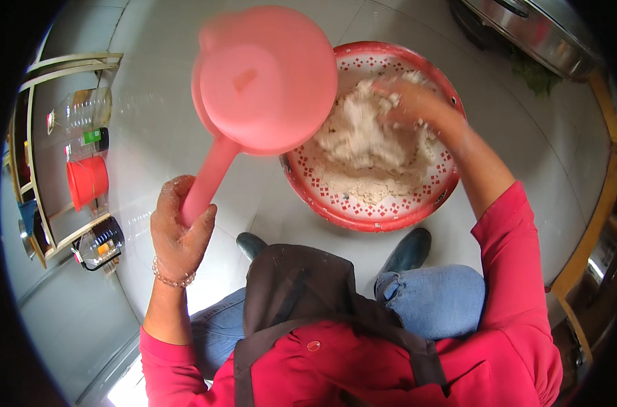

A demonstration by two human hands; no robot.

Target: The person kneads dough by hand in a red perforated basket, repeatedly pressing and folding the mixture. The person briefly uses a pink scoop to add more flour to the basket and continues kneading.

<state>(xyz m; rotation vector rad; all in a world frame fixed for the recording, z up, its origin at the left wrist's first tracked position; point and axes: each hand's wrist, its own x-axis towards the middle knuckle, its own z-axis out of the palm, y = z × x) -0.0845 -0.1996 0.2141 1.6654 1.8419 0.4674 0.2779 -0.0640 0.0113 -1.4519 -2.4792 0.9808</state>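
My left hand [182, 227], dusted with flour, is closed round the handle of a pink plastic water scoop [281, 102]. The scoop is held up left of a red-rimmed enamel basin [376, 220], its round bowl overlapping the basin's left rim in the picture. Pale, clumpy floury dough [369, 139] lies in the basin, which has a red diamond pattern inside. Over on the dough's right side is my right hand [407, 102]. Motion smears its fingers, so their grip cannot be made out. Whether the scoop holds water is hidden.
At the left stands a shelf rack [74, 61] with a clear plastic bottle [85, 112], a red tub [88, 182] and a dark-filled jug [100, 243]. A large metal pot [542, 34] is at the upper right, beside green leaves [535, 73]. My dark shoes [410, 249] are near the basin.
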